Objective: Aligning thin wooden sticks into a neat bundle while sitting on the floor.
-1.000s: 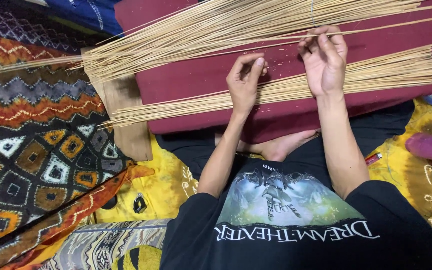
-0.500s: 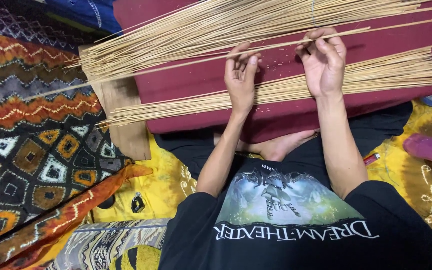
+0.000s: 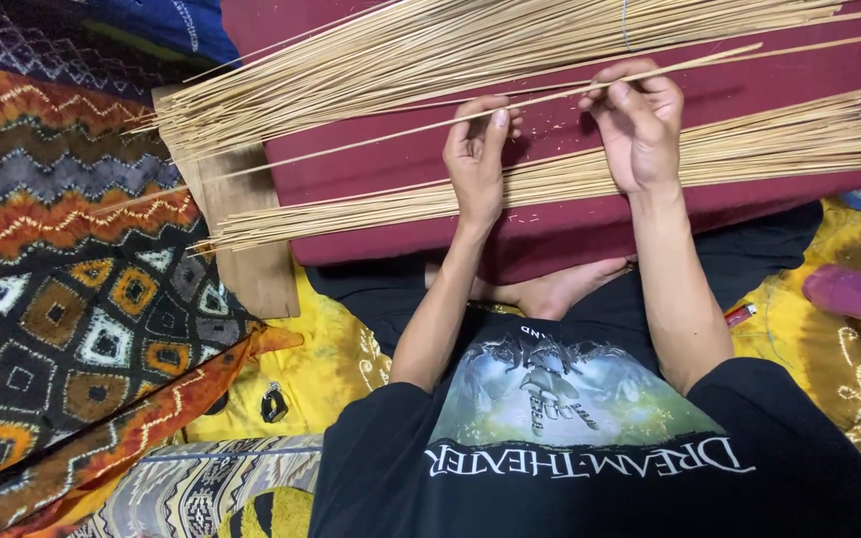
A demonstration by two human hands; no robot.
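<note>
Since a moment ago, we are drawing one thin stick (image 3: 550, 100) further leftward, both hands pinching it: our left hand (image 3: 477, 149) and right hand (image 3: 640, 120) are gripping it above the maroon cushion (image 3: 570, 214). Two heaps are lying there, one pile (image 3: 450, 45) beyond our hands, another pile (image 3: 550, 179) beneath them; sorting is seemingly partway done, sticks too many to count.

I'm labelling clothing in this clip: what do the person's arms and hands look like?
Both arms are bare below short black T-shirt sleeves. The left hand and right hand wear no gloves, rings, watch or bracelets that I can see.
</note>
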